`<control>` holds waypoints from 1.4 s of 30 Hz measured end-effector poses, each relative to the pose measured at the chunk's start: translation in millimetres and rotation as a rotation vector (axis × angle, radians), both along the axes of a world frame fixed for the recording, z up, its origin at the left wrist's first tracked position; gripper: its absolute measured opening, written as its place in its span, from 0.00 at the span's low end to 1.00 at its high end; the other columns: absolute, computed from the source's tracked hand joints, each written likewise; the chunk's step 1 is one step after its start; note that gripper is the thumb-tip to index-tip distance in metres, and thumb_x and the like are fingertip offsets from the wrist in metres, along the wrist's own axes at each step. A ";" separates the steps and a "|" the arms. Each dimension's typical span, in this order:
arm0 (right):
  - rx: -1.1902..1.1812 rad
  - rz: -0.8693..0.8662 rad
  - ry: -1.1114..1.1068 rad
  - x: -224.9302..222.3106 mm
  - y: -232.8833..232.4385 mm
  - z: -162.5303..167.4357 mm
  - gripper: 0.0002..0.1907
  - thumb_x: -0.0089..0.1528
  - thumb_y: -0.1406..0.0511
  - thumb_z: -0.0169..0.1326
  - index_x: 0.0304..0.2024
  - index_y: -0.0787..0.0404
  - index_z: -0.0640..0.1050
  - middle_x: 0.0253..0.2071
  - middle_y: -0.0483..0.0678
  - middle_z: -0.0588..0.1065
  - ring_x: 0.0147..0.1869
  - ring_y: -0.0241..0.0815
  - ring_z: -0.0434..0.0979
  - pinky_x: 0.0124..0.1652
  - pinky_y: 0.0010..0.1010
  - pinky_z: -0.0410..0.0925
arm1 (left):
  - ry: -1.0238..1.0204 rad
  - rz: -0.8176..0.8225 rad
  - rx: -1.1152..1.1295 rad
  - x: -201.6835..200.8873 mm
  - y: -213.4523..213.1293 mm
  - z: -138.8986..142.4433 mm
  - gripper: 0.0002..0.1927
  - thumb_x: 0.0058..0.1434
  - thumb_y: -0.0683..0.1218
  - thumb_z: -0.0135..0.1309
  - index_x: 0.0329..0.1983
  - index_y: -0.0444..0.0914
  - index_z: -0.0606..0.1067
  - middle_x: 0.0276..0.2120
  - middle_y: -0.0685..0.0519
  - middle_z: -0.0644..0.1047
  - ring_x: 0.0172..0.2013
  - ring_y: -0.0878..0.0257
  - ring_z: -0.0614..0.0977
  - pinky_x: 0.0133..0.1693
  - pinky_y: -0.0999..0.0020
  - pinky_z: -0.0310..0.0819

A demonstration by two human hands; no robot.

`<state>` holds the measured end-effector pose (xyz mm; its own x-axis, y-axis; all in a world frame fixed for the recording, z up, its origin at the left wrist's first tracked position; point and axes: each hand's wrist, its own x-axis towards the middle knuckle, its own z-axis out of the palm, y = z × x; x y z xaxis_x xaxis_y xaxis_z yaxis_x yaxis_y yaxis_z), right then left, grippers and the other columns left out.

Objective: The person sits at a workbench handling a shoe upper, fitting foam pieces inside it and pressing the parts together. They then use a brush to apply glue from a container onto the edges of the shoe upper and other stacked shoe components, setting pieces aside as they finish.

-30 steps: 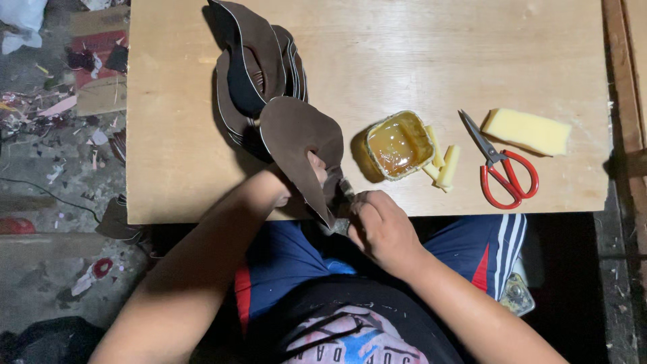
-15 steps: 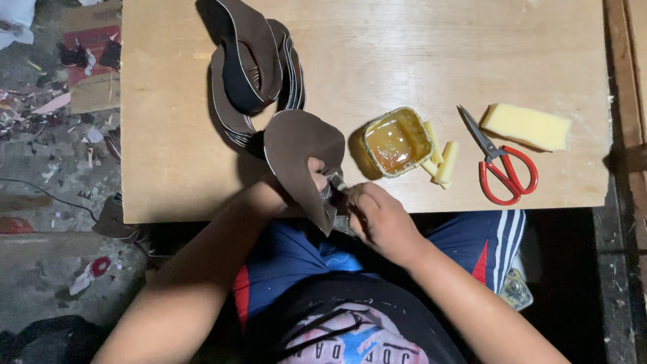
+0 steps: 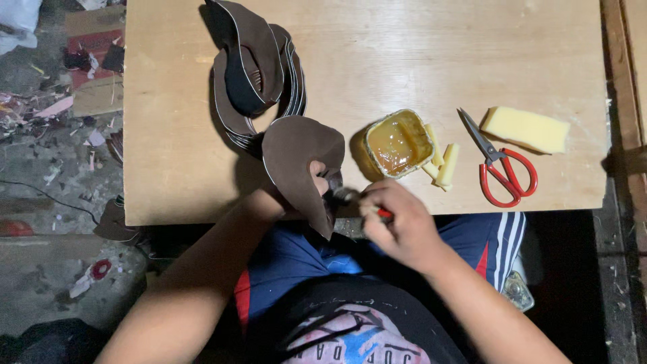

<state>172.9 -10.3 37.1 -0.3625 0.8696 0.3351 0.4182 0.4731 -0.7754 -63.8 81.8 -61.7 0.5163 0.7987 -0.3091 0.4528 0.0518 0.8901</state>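
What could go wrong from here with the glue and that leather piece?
The right hand works a small brush on the brown leather piece held by the left hand; glue may smear the thumb. The open glue tub sits close by and might be knocked. The scissors lie open nearby.

A single head-worn camera is looking almost straight down from above the seated person, facing a wooden table (image 3: pixel 202 135) whose near edge is meeting their lap. It is sitting fairly close, taking in nearly the whole tabletop, both forearms, and littered floor (image 3: pixel 60 168) at left.
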 end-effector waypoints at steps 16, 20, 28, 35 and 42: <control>-0.006 -0.229 -0.072 32.4 1.1 32.3 0.05 0.61 0.72 0.58 0.40 0.65 0.76 0.43 0.53 0.77 0.45 0.48 0.81 0.46 0.34 0.73 | 0.039 0.007 0.015 2.1 10.5 0.5 0.27 0.68 0.40 0.42 0.71 0.32 0.64 0.51 0.47 0.76 0.49 0.62 0.76 0.54 0.69 0.68; -0.014 -0.002 -0.060 -3.3 -2.3 6.6 0.11 0.59 0.72 0.59 0.45 0.65 0.76 0.47 0.55 0.76 0.49 0.52 0.80 0.47 0.35 0.73 | 0.062 -0.005 0.010 5.6 11.9 0.3 0.27 0.68 0.40 0.42 0.71 0.32 0.64 0.52 0.47 0.76 0.49 0.62 0.76 0.54 0.69 0.68; 0.118 0.032 -0.112 -17.9 3.9 -21.7 0.12 0.56 0.73 0.60 0.41 0.66 0.73 0.43 0.56 0.73 0.47 0.56 0.77 0.45 0.40 0.72 | -0.065 -0.005 0.004 -1.1 -1.5 5.8 0.27 0.68 0.40 0.42 0.72 0.32 0.63 0.52 0.47 0.76 0.50 0.62 0.76 0.55 0.69 0.68; -0.087 0.025 -0.026 -17.4 -6.8 -23.5 0.09 0.57 0.73 0.59 0.38 0.65 0.74 0.40 0.53 0.74 0.44 0.51 0.79 0.44 0.36 0.73 | -0.148 0.058 0.191 12.7 -7.7 14.5 0.28 0.68 0.40 0.42 0.72 0.32 0.63 0.52 0.47 0.76 0.50 0.62 0.76 0.55 0.69 0.68; -0.103 0.096 -0.059 -18.2 -7.9 -29.5 0.09 0.57 0.73 0.58 0.40 0.66 0.74 0.43 0.55 0.75 0.46 0.53 0.79 0.46 0.36 0.73 | -0.155 -0.020 0.238 3.9 -35.4 41.7 0.28 0.68 0.39 0.42 0.72 0.32 0.63 0.53 0.47 0.76 0.50 0.62 0.76 0.56 0.69 0.68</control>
<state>154.7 -18.2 7.7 -0.4618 0.8588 0.2218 0.4211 0.4324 -0.7973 -59.9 46.4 -20.0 0.5591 0.8285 -0.0300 0.3092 -0.1748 0.9348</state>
